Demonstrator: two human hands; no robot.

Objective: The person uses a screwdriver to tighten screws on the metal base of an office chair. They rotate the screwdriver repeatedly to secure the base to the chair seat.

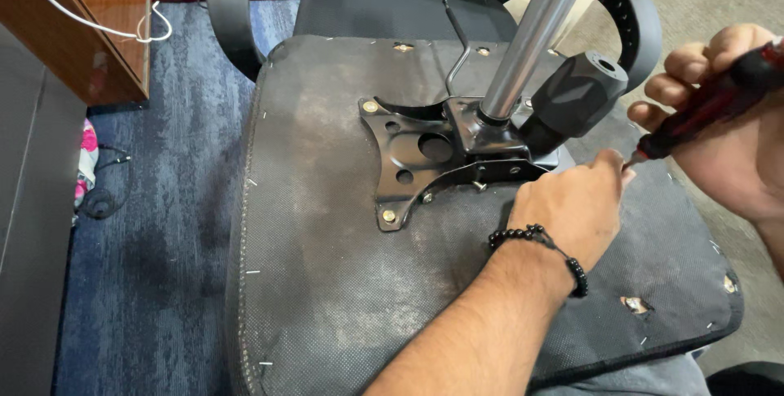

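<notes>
An office chair lies upside down, its black fabric seat underside (327,265) facing me. A black metal mechanism plate (412,151) is bolted on it, with a chrome gas cylinder (535,33) rising from it and a black tension knob (576,94) at its right. My left hand (576,204), with a black bead bracelet on the wrist, rests on the seat at the plate's right edge, fingertips pinched at the screwdriver's tip. My right hand (731,122) grips a red and black screwdriver (710,106), its tip pointing down-left toward the plate's hidden right corner.
A curved black armrest (229,12) and another (637,16) stand behind the seat. Blue carpet (155,224) lies to the left, with a wooden cabinet (90,28), a white cable and a pink item. Bolt holes (635,304) show near the seat's right edge.
</notes>
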